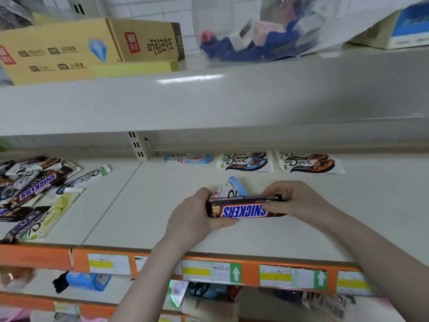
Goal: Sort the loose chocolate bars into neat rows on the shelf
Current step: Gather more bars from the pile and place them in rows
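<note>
Sorting shelf, head view, left to right. Landmark: the Snickers bar [243, 209], held level just above the shelf [301, 228], near its front edge.

Far left of the bar: the loose pile [30, 191] of Dove and Snickers packs, overlapping at all angles, not yet sorted.

Immediately left: the left hand [197, 217], fingers curled round the bar's left end, thumb on top.

Behind the bar, touching its far side: a white and blue Dove pack [232, 188], tilted; whether a hand also holds it cannot be told.

Immediately right: the right hand [294, 201], fingers pinching the bar's right end.

Beyond the bar, at the shelf's back: three started rows [255, 161] of Dove packs, well apart from the hands.

Handling, as a judgement: the bar looks light and fairly stiff, its glossy film wrapper likely slippery and the chocolate prone to snapping if bent. A hold at both ends, or along the long sides, seems suitable.
</note>
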Demonstrator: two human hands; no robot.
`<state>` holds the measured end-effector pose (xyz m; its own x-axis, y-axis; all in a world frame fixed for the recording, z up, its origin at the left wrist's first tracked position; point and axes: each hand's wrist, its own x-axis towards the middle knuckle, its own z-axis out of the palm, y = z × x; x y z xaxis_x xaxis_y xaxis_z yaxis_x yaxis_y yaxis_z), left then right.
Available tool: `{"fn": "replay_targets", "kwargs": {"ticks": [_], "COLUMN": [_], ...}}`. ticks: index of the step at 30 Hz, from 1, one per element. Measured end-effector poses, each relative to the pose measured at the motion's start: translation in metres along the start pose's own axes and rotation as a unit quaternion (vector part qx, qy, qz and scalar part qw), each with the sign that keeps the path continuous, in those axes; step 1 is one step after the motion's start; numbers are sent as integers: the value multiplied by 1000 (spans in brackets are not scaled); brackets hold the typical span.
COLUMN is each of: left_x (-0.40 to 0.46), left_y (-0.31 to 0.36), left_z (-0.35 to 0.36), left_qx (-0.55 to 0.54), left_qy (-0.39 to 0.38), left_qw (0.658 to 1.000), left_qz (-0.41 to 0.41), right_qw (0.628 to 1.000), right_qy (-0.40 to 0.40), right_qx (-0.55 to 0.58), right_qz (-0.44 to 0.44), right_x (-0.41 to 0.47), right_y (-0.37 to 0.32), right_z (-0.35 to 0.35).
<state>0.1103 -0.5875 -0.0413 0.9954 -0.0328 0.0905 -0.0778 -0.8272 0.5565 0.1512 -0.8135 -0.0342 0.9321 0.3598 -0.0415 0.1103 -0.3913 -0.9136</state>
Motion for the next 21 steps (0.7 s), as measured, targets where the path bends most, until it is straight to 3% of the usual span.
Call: {"fn": "replay_targets", "kwargs": {"ticks": [9,21], "left_x": [9,11], "left_y": [27,153], "left_z": [18,109], "left_qx": [30,31], "left_qy": [39,51], "left_qw": [999,998], "left_qz": [-10,1], "right_qw": [997,992], "right_qy": [70,122], "right_qx": [39,3], "right_qz": [1,12], "right_x": [-18,-73], "right_y": [30,92], "right_z": [-64,-238]}}
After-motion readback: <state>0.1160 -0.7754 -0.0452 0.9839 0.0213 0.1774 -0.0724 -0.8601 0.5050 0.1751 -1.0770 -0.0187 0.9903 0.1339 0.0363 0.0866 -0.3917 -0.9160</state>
